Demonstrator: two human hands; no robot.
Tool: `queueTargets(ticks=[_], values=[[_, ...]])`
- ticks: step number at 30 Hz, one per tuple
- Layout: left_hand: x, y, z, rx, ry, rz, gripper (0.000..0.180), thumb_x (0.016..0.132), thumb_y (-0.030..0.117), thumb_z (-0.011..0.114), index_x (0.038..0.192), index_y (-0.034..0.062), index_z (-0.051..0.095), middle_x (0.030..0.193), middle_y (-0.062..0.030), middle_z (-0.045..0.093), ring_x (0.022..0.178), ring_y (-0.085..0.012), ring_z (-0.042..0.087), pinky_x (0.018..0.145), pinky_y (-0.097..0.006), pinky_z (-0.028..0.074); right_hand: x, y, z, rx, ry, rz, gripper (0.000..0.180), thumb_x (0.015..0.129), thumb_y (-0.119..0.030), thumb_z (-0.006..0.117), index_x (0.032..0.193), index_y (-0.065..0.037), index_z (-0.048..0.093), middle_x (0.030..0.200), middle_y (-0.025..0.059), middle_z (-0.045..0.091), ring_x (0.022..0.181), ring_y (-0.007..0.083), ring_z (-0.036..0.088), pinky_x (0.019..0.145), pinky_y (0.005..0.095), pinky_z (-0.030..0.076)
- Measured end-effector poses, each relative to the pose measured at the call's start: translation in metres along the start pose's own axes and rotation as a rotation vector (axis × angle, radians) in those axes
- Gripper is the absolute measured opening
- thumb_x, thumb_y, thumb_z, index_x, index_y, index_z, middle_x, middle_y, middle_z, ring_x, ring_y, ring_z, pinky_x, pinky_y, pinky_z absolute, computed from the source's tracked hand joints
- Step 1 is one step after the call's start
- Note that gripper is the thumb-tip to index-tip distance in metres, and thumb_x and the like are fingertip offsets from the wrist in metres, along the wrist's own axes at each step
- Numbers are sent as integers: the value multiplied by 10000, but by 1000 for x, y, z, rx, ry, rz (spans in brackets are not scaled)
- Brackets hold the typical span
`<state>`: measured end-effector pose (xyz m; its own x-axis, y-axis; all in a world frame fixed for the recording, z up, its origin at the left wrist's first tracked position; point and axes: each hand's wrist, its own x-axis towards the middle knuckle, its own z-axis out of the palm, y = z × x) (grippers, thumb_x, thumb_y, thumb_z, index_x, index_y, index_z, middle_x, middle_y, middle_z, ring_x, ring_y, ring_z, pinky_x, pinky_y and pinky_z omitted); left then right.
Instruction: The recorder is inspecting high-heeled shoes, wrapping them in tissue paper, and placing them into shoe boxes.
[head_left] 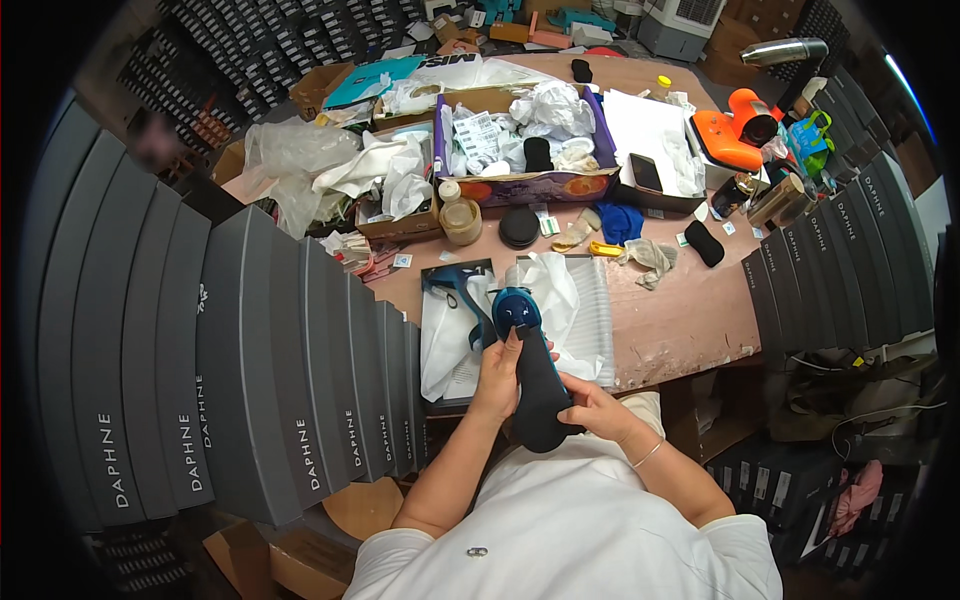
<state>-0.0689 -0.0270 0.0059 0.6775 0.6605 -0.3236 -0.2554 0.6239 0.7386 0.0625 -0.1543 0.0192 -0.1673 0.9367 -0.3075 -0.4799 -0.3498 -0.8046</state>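
Observation:
A dark blue high-heeled shoe (543, 392) is held sole-up just above the table's front edge, its flat black sole facing me and the glossy blue heel end pointing away. My left hand (496, 380) grips it from the left near the heel, thumb over the sole. On the other side, my right hand (597, 408) holds the toe end, fingers closed at the sole's edge. Beyond my hands lies an open shoe box (427, 345) with white tissue paper (548, 290) in it. A second blue shoe (466, 297) with straps rests inside it on the left.
Tall stacks of dark grey shoe boxes (255, 360) rise at left, with more boxes (850, 270) at right. Behind stand a purple carton (530, 188) of crumpled paper, a liquid bottle (460, 215), a round black tin (519, 228), rags (650, 262) and an orange device (728, 138).

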Motion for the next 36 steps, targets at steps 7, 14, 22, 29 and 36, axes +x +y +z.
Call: queueTargets(ticks=[7,14,22,29,36], values=[[-17,-17,4,-103,31,37,320,944,294,583,1073,4,543,962,-98,632,863,-179,648,716,-294,563,-15,16,-2,34,-11,60,692,787,35,540,1444,-31,332,1242,31,525,1127,110,479,996,270,373],[-33,-23,11,-29,22,-13,320,883,52,608,1173,1,482,1171,-138,560,995,-193,613,792,-328,566,-18,38,-11,226,24,108,681,770,27,535,1426,-32,364,1247,48,537,1127,121,509,982,270,398],[-29,-22,-3,-186,61,-107,292,893,84,626,1154,24,510,1124,-97,588,975,-162,613,794,-301,556,-17,26,1,126,-5,108,686,772,23,558,1428,-37,365,1237,34,535,1118,110,499,988,268,385],[-49,-5,8,14,-118,49,367,855,48,659,1191,33,511,1114,-72,587,994,-140,599,854,-293,523,-20,18,2,33,-68,59,670,752,53,577,1396,-35,416,1181,23,551,1078,113,507,958,268,402],[-49,2,10,98,-97,81,401,824,23,662,1193,26,505,1058,-54,584,969,-143,604,859,-298,511,-15,14,2,5,-83,37,639,742,76,564,1364,-21,452,1176,22,555,1052,104,515,924,260,420]])
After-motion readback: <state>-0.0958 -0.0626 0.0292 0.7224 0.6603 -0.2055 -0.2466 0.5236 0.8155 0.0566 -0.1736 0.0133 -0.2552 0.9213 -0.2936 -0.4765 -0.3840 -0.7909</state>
